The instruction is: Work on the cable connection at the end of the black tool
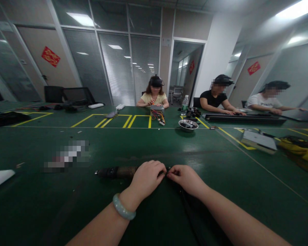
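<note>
A dark cylindrical tool, by its look an electric screwdriver (115,172), lies on its side on the green table with its metal tip pointing left. My left hand (149,179) is closed over its right end, hiding that part. Close beside it, almost touching, my right hand (184,177) pinches at the end of a black cord (186,205). This cord runs down towards the table's near side under my right forearm. What sits between the fingertips of both hands is small and dark, with a tiny brassy spot, and mostly hidden.
Ahead on the table (97,205) are a metal bowl (188,125) of dark parts, a water bottle (185,105), a grey box (157,110) with coloured wires, and a flat silvery case (259,140). A white object (0,178) lies left. Three people sit working across the table.
</note>
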The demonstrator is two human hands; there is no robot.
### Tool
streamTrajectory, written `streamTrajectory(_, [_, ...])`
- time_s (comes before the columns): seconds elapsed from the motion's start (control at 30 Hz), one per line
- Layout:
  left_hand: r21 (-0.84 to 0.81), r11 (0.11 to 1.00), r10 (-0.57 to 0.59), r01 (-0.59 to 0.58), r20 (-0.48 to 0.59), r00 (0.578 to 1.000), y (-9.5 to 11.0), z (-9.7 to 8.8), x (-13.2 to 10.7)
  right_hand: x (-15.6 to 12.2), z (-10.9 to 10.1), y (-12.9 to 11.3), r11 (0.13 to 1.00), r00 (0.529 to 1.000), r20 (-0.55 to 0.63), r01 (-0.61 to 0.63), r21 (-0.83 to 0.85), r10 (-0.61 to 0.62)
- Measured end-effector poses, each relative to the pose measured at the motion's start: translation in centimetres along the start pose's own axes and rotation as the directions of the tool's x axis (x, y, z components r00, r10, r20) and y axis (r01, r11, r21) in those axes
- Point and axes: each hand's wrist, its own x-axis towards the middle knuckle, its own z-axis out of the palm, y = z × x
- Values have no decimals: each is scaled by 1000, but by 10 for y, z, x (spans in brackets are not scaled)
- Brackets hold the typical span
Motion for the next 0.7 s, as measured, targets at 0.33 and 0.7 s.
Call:
streamTrajectory(0.33, [10, 996, -92, 92, -3, 996, 2, 0, -1, 0, 0, 1, 1000, 1000, 13, -16, 25, 16])
streamTrajectory(0.7, [-6, 999, -39, 39, -2, 999, 5, -4, -2, 0, 0, 0, 1000, 1000, 12, -14, 20, 13])
